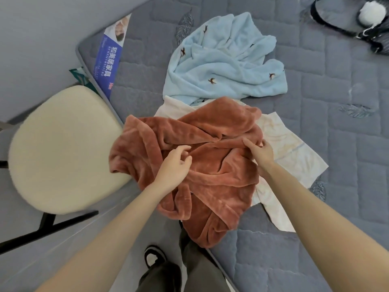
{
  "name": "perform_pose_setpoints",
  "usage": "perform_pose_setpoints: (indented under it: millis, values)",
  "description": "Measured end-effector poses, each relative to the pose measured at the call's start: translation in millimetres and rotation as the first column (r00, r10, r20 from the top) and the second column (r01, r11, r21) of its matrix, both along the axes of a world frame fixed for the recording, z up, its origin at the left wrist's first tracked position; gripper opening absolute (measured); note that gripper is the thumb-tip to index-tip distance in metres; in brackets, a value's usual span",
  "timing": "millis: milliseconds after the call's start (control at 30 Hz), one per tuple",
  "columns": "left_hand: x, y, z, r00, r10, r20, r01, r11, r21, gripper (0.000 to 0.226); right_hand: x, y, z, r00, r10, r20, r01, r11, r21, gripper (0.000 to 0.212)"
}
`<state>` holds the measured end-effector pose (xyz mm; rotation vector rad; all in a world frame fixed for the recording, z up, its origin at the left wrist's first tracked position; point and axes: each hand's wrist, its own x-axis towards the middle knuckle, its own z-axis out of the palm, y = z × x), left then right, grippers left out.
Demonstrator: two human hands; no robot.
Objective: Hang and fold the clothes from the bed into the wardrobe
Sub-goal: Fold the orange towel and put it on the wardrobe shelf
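Note:
A rust-orange fleece garment lies crumpled at the near edge of the grey quilted mattress. My left hand hovers over its middle with fingers loosely curled, holding nothing. My right hand pinches a fold of the orange fleece on its right side. Under the orange garment lies a cream patterned cloth. Behind them a light blue fleece garment with small dark bird marks is spread in a heap. The wardrobe is not in view.
A cream-cushioned chair with black legs stands left of the bed, close to the mattress corner. A black bag with a white pompom lies at the far right of the mattress. My legs and a shoe are below.

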<state>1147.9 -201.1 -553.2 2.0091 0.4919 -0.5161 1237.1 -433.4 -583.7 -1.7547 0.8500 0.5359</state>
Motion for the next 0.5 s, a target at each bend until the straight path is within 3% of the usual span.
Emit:
perform_pose_setpoints:
  millis: [33,67,100,200,267,333,400,500]
  values:
    - [8.0,-4.4,-0.6,0.999,-0.016,0.031,0.015,1.000,0.018,0.038,0.8,0.3,1.5,0.997,0.076,0.029,-0.075,0.997,-0.013,0.028]
    - [16.1,-8.8,-1.6,0.997,-0.037,0.069,0.035,0.999,0.042,0.041,-2.5,2.7,6.3,0.979,0.184,0.092,-0.179,0.982,-0.057,0.009]
    - [24.8,-13.7,-2.9,0.991,-0.065,0.119,0.057,0.996,0.069,0.044,-7.7,3.7,8.6,0.943,0.297,0.148,-0.285,0.954,-0.096,0.019]
    - [52.5,-31.3,-5.4,0.964,-0.161,0.213,0.123,0.976,0.179,0.051,-35.1,5.1,11.6,0.768,0.610,0.194,-0.600,0.792,-0.115,0.024]
    - [70.2,-43.3,-7.0,0.950,-0.249,0.189,0.191,0.941,0.280,0.061,-52.5,0.7,6.6,0.557,0.817,0.150,-0.798,0.577,-0.175,0.040]
    - [84.7,-54.3,-9.7,0.924,-0.363,0.122,0.302,0.886,0.352,0.072,-64.2,-5.5,-1.8,0.384,0.923,0.020,-0.894,0.377,-0.244,0.054]
    - [96.8,-61.2,-15.0,0.870,-0.491,0.043,0.447,0.824,0.347,0.078,-65.3,-7.0,-3.0,0.363,0.932,-0.003,-0.903,0.351,-0.248,0.059]
    - [103.1,-63.4,-26.2,0.711,-0.693,-0.117,0.668,0.615,0.419,0.092,-53.8,-4.6,-3.2,0.448,0.891,0.078,-0.870,0.455,-0.192,0.045]
